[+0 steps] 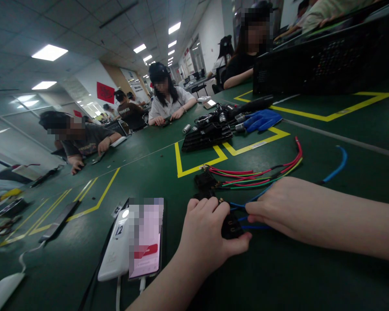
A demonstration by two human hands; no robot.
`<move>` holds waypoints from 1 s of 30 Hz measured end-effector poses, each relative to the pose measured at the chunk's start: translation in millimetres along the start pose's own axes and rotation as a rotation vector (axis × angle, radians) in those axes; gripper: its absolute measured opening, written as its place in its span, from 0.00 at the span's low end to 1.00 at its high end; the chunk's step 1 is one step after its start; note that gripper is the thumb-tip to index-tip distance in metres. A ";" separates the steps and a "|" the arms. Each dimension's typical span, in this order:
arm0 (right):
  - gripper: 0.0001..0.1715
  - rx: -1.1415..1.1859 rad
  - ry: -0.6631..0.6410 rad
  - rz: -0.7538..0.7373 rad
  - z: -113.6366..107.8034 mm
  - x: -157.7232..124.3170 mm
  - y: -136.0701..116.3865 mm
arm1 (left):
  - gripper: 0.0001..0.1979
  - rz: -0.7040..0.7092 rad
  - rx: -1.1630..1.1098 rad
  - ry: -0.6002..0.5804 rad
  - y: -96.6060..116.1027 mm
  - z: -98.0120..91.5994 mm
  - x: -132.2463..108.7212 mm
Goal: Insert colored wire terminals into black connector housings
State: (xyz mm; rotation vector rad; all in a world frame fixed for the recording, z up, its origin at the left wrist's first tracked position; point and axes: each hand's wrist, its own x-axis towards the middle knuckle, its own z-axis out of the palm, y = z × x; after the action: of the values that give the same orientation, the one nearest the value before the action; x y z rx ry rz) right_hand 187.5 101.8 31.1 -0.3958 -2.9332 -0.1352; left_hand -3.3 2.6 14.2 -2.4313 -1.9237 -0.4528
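My left hand (207,229) is wrapped round a black plastic connector block (231,225), pressing it near the table top. Blue wires (257,226) run out of the block's right side. Over them, my right hand (278,207) pinches a blue wire close to the block, its fingertips closed together. Just beyond my hands lies another black connector (205,179), with red, yellow-green and green wires (262,172) curving off to the right. A loose blue wire end (339,162) sticks up past my right wrist.
A phone (147,237) and a white power bank (115,246) lie left of my arm, with cables. Farther back are black parts (210,136), metal cylinders and a blue glove (261,120). A large black case (311,65) stands at the back right. People sit across the green table (142,172).
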 end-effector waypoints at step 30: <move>0.08 0.006 0.021 -0.022 -3.5 -0.2 0.6 | 0.17 0.005 0.009 0.001 -0.9 1.6 -0.5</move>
State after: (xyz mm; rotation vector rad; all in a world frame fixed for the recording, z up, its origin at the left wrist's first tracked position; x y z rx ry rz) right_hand 188.4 101.9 34.6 -0.3586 -2.9169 -0.1326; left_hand -3.9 2.7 12.5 -2.4299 -1.9140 -0.4440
